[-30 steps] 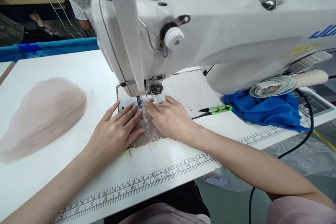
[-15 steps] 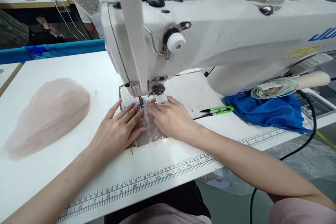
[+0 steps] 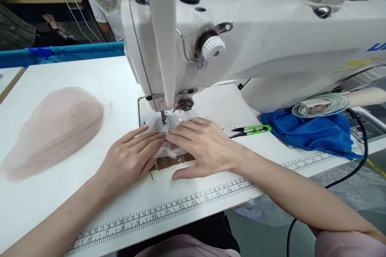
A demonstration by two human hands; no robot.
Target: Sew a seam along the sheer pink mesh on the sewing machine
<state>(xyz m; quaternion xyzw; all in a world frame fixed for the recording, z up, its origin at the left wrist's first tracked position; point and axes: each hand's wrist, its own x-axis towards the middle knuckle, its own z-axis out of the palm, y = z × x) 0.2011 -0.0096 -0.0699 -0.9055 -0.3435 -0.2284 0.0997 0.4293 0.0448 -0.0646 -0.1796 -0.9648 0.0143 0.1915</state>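
Observation:
My left hand (image 3: 129, 158) lies flat with fingers stretched out, pressing a small sheer pale piece of fabric (image 3: 170, 150) onto the sewing machine bed. My right hand (image 3: 205, 148) lies flat beside it, fingertips meeting the left hand's just in front of the needle and presser foot (image 3: 163, 118). The fabric bunches slightly between the two hands. The white sewing machine (image 3: 256, 48) arches over both hands.
A heap of pinkish tulle pieces (image 3: 54, 128) lies at the left of the white table (image 3: 90, 76). Green thread snips (image 3: 251, 130) and a blue cloth (image 3: 310, 132) lie at the right under the machine arm. A printed ruler (image 3: 169, 211) runs along the front edge.
Both hands have drawn back toward me from the needle; the right hand has spread flatter and the fabric between them is now gathered up.

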